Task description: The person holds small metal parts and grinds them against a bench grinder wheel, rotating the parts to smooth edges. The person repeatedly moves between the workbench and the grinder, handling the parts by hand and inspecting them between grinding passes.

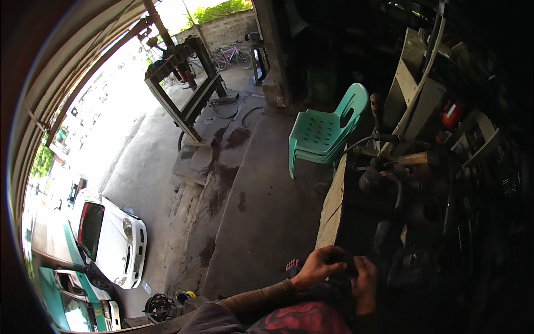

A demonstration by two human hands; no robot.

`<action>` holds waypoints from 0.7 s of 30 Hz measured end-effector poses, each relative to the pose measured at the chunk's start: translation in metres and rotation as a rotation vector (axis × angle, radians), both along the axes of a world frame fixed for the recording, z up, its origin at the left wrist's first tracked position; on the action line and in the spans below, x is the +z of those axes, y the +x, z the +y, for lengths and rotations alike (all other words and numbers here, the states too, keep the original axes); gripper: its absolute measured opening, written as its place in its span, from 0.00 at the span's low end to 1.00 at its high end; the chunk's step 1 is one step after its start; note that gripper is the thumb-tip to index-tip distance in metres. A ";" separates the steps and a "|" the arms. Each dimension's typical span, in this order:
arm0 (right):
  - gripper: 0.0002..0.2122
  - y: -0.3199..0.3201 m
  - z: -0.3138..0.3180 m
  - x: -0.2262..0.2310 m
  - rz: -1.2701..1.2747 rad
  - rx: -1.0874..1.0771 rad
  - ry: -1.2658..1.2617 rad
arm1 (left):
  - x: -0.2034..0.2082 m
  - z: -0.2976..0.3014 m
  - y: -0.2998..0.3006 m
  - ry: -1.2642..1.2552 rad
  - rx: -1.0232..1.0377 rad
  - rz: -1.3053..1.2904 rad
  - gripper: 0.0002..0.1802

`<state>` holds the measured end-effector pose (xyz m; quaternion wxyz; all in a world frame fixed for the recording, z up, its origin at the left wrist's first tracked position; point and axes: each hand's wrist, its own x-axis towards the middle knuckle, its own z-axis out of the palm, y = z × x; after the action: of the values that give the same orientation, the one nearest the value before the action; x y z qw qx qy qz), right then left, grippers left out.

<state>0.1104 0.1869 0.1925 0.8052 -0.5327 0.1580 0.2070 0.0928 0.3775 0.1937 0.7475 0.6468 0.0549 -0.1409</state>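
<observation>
Close together near the workbench's front edge, my two hands meet around something small and dark. My left hand [318, 269] has its fingers curled, with thumb and forefinger bent toward the right. Beside it, my right hand [364, 279] is closed too, fingertips turned toward the left one. What sits between them is too dark to name. Just beyond my left hand runs the pale wooden edge [332, 209] of the bench. The bench top to the right lies in deep shadow, with dark metal parts on it.
Stacked green plastic chairs [321, 133] stand beyond the bench. A bench vise [384, 136] with a wooden-handled tool [376, 108] seems to be at its far end. A metal press frame [186, 89], a bicycle [232, 57], a white car [114, 239] and coiled cable [159, 308] lie leftward.
</observation>
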 end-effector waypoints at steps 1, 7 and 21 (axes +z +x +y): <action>0.06 -0.001 -0.003 -0.002 -0.003 0.018 0.004 | 0.000 0.000 0.000 0.014 -0.021 -0.007 0.24; 0.05 0.000 0.002 0.003 -0.005 -0.028 0.028 | 0.006 -0.001 0.004 -0.027 0.029 0.026 0.25; 0.05 0.005 0.008 0.002 -0.033 -0.096 -0.007 | 0.001 0.002 0.011 0.079 -0.032 -0.041 0.28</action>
<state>0.1153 0.1946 0.1942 0.8149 -0.5306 0.1706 0.1589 0.1041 0.3793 0.1943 0.7200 0.6794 0.0348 -0.1374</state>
